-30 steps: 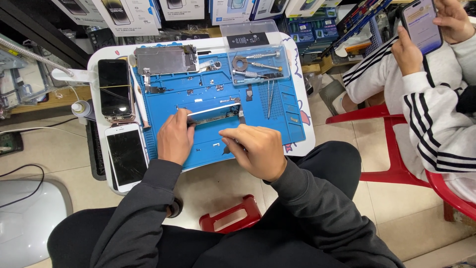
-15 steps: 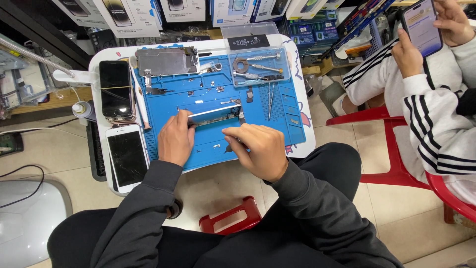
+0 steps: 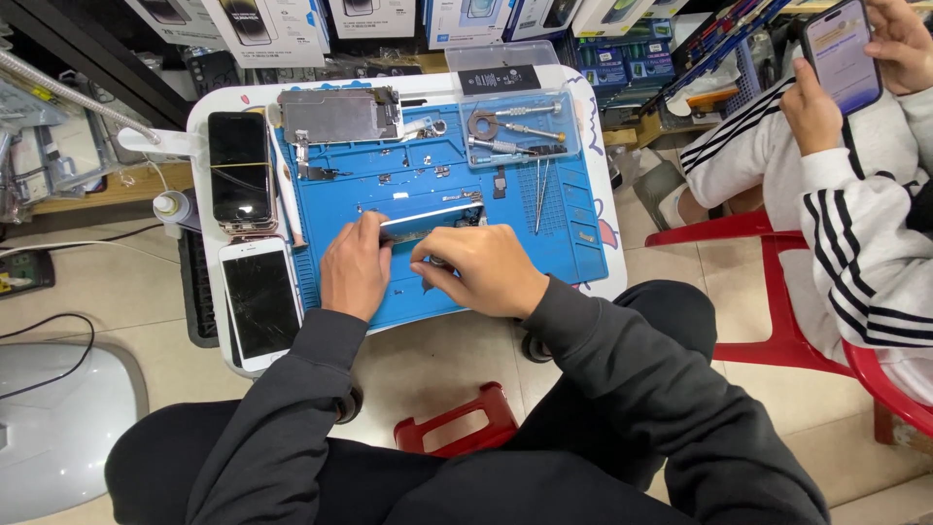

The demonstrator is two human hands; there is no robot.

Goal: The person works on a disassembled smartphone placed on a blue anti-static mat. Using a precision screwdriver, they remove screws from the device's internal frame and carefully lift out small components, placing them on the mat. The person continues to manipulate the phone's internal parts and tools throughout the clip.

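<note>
An opened phone body [image 3: 428, 219] lies tilted on the blue repair mat [image 3: 554, 253]. My left hand [image 3: 355, 267] grips its left end, fingers curled over the edge. My right hand [image 3: 481, 267] rests just in front of it, fingers pinched together over a small tool or part that I cannot make out. A detached silver phone panel [image 3: 335, 115] sits at the mat's far left corner.
Two phones, a dark one [image 3: 239, 167] and a white one [image 3: 259, 299], lie left of the mat. A clear tray [image 3: 520, 131] holds tools. A red stool [image 3: 457, 428] stands below. A seated person in a striped white jacket [image 3: 855, 243] holds a phone [image 3: 841, 53].
Both my hands have shifted slightly left along the phone body; my right hand now sits closer to its middle.
</note>
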